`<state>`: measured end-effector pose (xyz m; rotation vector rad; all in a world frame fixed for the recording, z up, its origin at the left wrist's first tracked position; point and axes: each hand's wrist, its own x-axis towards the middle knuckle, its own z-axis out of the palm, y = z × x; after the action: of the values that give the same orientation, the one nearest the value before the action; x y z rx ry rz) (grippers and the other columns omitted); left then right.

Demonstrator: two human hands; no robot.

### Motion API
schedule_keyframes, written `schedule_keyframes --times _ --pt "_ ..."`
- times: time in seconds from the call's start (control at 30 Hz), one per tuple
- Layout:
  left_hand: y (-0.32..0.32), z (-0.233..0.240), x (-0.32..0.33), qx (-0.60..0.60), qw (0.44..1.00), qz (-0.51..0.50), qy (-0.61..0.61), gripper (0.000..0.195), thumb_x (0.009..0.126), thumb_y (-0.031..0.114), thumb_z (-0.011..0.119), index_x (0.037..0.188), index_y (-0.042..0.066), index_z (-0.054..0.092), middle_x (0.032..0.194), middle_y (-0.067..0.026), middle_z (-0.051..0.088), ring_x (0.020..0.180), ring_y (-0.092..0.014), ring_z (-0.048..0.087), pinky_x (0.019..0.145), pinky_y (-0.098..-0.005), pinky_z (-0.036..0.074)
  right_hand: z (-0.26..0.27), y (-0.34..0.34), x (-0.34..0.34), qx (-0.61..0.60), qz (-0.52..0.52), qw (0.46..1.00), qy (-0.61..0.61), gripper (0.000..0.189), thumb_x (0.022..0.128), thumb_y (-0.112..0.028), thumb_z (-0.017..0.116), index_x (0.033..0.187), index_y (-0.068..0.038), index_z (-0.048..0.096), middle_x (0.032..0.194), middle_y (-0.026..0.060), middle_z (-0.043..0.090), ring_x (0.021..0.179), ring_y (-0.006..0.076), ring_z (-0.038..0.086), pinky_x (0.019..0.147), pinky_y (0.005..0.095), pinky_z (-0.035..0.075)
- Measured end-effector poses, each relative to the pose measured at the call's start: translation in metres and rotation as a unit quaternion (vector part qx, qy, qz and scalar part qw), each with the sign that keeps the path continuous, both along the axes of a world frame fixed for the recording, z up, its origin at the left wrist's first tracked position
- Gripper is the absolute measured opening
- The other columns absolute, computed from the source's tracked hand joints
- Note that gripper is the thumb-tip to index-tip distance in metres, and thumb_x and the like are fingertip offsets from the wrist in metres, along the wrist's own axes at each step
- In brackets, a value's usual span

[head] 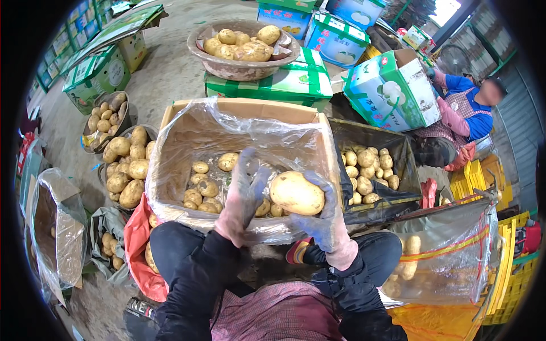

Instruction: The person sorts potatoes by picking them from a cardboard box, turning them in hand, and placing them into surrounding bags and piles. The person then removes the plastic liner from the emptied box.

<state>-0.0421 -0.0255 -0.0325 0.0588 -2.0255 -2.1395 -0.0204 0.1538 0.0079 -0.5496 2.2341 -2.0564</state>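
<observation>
A large pale potato (297,194) rests in my right hand (326,217), which wears a dirty pink and grey-blue work glove. My left hand (244,194), gloved the same way, is just left of that potato; its fingers point away from me, thumb apart, with nothing visible in them. Both hands are over the near side of a cardboard box (245,106) lined with clear plastic film (273,132). On the box's floor lie several smaller potatoes (208,187) and loose soil. My left hand and forearm hide part of the box's contents.
A bowl (247,73) of potatoes stands on a green carton (273,89) beyond the box. Potato-filled buckets (128,166) and a red bag (143,251) flank my left. On the right are a black-lined crate (403,166) and a seated co-worker (463,106) handling a carton (392,91).
</observation>
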Motion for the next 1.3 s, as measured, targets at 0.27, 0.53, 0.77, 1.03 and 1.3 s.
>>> schedule_keyframes --times 0.27,0.53,0.77,1.03,1.3 --pt "-0.002 0.025 0.018 0.150 0.955 -0.253 -0.026 0.056 0.089 0.003 0.059 0.139 0.001 0.036 0.135 -0.0098 0.046 0.120 -0.017 0.047 0.100 -0.0308 0.039 -0.001 0.008 -0.011 0.114 -0.016 0.982 0.150 0.090 0.067 0.004 0.076 0.142 -0.013 0.029 0.136 0.0161 0.041 0.122 0.0262 0.047 0.099 0.0378 0.042" --pt "-0.001 0.033 0.020 0.082 0.984 -0.134 0.082 0.030 0.097 0.014 0.052 0.122 -0.002 0.056 0.116 -0.0051 0.060 0.104 -0.012 0.056 0.089 -0.0262 0.045 0.012 0.013 0.000 -0.221 0.058 0.942 -0.246 0.103 0.063 0.005 0.077 0.145 -0.011 0.018 0.136 0.0135 0.039 0.123 0.0233 0.047 0.099 0.0366 0.045" --pt "-0.002 0.038 0.023 0.138 0.975 -0.163 -0.066 0.031 0.100 0.021 0.046 0.119 -0.001 0.058 0.103 -0.0015 0.061 0.089 -0.008 0.055 0.078 -0.0225 0.045 0.005 0.012 0.004 0.016 0.035 0.998 0.045 0.090 0.069 0.001 0.079 0.140 -0.008 0.024 0.132 0.0151 0.043 0.120 0.0237 0.049 0.098 0.0363 0.045" --pt "0.002 0.042 0.028 0.158 0.975 -0.153 0.020 0.029 0.100 0.018 0.047 0.118 -0.002 0.058 0.103 -0.0026 0.061 0.092 -0.009 0.055 0.081 -0.0242 0.046 0.013 0.015 0.006 -0.013 0.036 0.998 -0.040 0.086 0.067 -0.002 0.080 0.136 -0.007 0.029 0.129 0.0148 0.043 0.121 0.0231 0.046 0.100 0.0364 0.043" --pt "0.004 0.036 0.026 0.091 0.986 -0.132 0.039 0.030 0.101 0.020 0.045 0.117 -0.002 0.058 0.101 -0.0031 0.062 0.090 -0.008 0.055 0.082 -0.0237 0.045 0.011 0.014 0.014 -0.005 0.005 1.000 -0.023 0.083 0.065 -0.002 0.083 0.132 -0.007 0.034 0.129 0.0147 0.044 0.118 0.0222 0.049 0.097 0.0347 0.044"
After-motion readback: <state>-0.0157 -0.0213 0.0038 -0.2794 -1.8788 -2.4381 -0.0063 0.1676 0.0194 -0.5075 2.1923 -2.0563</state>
